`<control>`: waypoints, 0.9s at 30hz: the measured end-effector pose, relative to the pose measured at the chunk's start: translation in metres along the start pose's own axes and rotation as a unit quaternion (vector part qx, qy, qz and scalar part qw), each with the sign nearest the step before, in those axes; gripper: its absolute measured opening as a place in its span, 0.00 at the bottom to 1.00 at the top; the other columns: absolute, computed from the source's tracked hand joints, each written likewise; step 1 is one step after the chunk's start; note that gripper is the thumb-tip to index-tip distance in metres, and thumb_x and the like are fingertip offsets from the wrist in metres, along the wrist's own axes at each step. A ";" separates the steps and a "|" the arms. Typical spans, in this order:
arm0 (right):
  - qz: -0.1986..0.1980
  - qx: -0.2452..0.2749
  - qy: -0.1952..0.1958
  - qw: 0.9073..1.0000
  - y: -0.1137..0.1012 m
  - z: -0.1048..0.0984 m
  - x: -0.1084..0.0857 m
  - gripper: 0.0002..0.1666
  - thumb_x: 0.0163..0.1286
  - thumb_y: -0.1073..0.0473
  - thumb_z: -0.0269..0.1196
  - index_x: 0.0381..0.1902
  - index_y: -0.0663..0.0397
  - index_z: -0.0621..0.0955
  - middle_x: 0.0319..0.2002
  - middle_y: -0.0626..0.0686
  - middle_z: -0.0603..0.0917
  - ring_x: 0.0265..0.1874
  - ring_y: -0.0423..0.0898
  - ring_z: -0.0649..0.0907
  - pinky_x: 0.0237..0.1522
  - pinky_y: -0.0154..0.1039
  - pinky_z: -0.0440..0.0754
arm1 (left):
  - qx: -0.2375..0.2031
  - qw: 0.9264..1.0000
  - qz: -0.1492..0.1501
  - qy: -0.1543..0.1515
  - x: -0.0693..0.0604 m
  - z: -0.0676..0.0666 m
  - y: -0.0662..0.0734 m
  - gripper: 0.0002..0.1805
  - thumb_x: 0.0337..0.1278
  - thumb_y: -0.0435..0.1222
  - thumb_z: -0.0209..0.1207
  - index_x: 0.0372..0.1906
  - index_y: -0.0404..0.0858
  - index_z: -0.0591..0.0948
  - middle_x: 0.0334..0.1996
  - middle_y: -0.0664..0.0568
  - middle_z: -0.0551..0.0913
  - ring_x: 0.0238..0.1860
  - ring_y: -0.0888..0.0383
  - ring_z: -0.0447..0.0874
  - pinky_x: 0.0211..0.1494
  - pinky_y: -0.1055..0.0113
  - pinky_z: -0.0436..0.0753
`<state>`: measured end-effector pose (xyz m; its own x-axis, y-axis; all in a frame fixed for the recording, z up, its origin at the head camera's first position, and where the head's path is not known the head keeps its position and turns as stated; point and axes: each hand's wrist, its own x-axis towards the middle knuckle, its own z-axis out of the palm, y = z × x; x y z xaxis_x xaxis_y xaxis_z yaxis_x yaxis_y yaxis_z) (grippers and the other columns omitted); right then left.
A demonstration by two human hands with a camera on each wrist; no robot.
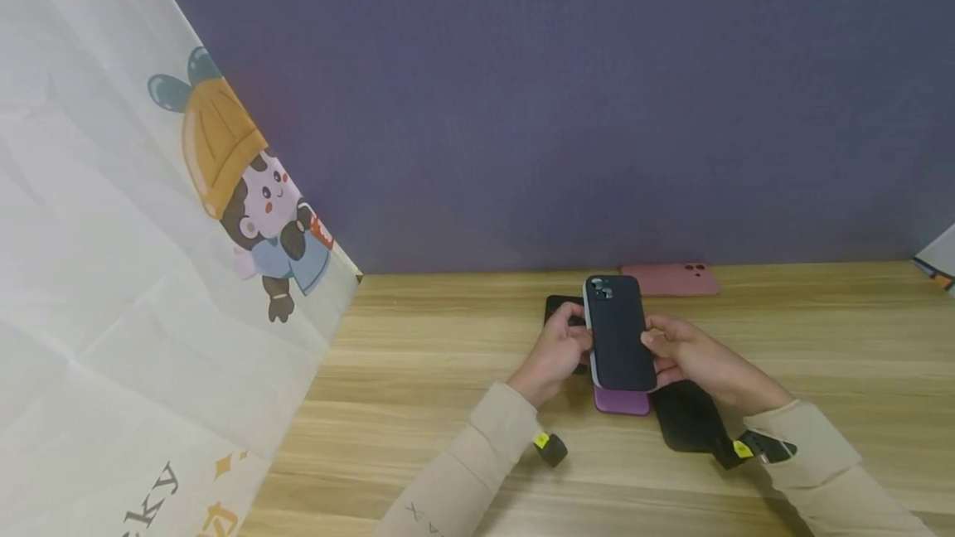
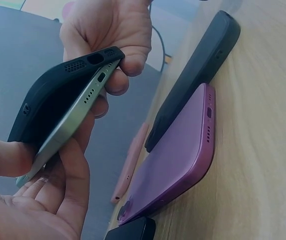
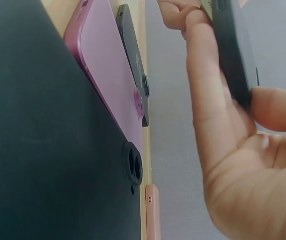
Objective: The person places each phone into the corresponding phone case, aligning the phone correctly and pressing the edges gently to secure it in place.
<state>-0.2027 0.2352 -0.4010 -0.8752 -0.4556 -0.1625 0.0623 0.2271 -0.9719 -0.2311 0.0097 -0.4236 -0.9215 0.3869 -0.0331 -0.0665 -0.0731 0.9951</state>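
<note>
Both hands hold up a pale green-silver phone (image 2: 77, 112) with a black phone case (image 1: 622, 338) partly over its back. In the left wrist view a gap stands between case and phone along the near side, while they meet at the far corner. My left hand (image 1: 555, 350) pinches the left edge, thumb on the case and fingers under the phone. Gripping the opposite side is my right hand (image 1: 694, 355), its thumb against the case. A purple phone (image 1: 622, 403) lies on the table just beneath, partly hidden by the held pair.
To the right of the purple phone lies another black case (image 1: 686, 421). A dark phone (image 1: 563, 303) is partly covered by the left hand. At the back of the wooden table (image 1: 418, 371), a pink phone (image 1: 664, 280) lies by the purple-grey panel (image 1: 559, 106).
</note>
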 end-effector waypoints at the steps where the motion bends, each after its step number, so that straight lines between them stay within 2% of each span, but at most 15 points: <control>1: 0.004 0.000 0.002 1.000 0.000 0.000 0.000 0.24 0.85 0.55 0.45 0.65 0.71 0.62 0.41 0.49 0.88 0.39 0.46 0.90 0.40 0.45 0.89 | 0.001 1.000 0.000 0.000 0.000 0.000 0.000 0.15 0.67 0.22 0.47 0.54 0.36 0.71 0.41 0.38 0.88 0.31 0.62 0.83 0.37 0.70 0.83; 15: 0.004 0.007 0.001 1.000 -0.001 0.002 0.002 0.29 0.85 0.55 0.45 0.70 0.75 0.58 0.43 0.53 0.89 0.40 0.46 0.90 0.41 0.45 0.89 | -0.007 1.000 0.004 0.004 0.001 0.000 -0.001 0.16 0.66 0.21 0.47 0.54 0.35 0.71 0.43 0.34 0.88 0.30 0.62 0.83 0.37 0.69 0.83; 20: 0.007 0.001 0.005 1.000 0.000 0.001 0.002 0.29 0.85 0.55 0.45 0.70 0.74 0.59 0.42 0.51 0.89 0.39 0.46 0.90 0.41 0.44 0.89 | -0.009 1.000 0.000 0.001 0.000 0.000 0.000 0.15 0.67 0.22 0.47 0.54 0.38 0.72 0.43 0.35 0.88 0.31 0.61 0.84 0.38 0.69 0.83; 27: 0.002 -0.011 0.010 1.000 -0.002 0.002 0.001 0.30 0.85 0.55 0.46 0.71 0.75 0.59 0.43 0.52 0.89 0.39 0.45 0.90 0.41 0.43 0.88 | -0.009 1.000 0.002 -0.001 0.002 0.001 -0.002 0.15 0.66 0.21 0.47 0.54 0.36 0.72 0.44 0.34 0.88 0.31 0.62 0.84 0.37 0.69 0.84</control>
<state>-0.2024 0.2330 -0.3992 -0.8848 -0.4367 -0.1625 0.0550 0.2485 -0.9671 -0.2321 0.0116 -0.4251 -0.9208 0.3889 -0.0287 -0.0698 -0.0917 0.9933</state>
